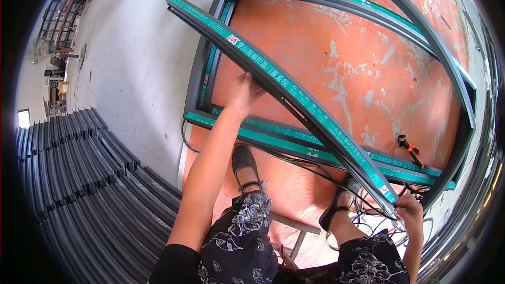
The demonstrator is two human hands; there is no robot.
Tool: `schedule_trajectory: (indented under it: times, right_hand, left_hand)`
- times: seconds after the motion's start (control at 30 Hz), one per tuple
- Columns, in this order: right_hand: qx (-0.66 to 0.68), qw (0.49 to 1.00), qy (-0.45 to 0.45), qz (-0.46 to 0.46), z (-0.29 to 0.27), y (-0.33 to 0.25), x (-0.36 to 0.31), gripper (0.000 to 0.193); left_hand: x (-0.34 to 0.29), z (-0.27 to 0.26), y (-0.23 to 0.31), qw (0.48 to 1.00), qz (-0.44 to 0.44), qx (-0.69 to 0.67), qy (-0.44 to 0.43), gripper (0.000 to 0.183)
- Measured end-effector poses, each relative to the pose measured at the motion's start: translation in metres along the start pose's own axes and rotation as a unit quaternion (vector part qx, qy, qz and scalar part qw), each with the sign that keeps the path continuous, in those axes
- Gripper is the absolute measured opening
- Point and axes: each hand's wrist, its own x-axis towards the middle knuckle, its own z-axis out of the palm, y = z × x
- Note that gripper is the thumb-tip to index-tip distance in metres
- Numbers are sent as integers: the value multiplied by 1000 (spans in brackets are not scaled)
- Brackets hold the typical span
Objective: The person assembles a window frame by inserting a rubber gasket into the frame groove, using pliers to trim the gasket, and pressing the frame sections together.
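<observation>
A dark grey window frame (294,92) with green printed protective film along its near side is tilted slantwise over a second frame. My left hand (245,96) grips the underside of that near side, its fingertips partly hidden behind the profile. At the frame's near right corner, my right hand (409,213) is closed on the profile, with the thumb bent over its end. Beneath lies the second frame (263,135), also dark with green film, flat on the orange-red floor. Black rubber strips (300,162) trail along its near side toward my right foot.
Orange-handled pliers (410,151) lie at the right, inside the lower frame. Stacked dark profiles (89,179) fill the left side. A small stool (297,229) stands between my legs. More long profiles (486,126) run along the right edge. A fan (39,51) and shelving are far left.
</observation>
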Motion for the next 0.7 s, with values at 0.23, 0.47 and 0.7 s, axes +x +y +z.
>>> schedule_trajectory:
  times: [0.23, 0.47, 0.7]
  right_hand:
    - [-26, 997, 70, -21, -18, 1, -3, 15]
    - [-25, 998, 56, -24, -17, 6, -7, 15]
    - [-17, 997, 57, -53, -17, 16, -1, 14]
  left_hand:
    - [25, 41, -37, 994, 54, 68, 69, 33]
    - [7, 48, -42, 997, 32, 71, 19, 31]
    - [-5, 54, -64, 1000, 18, 17, 4, 30]
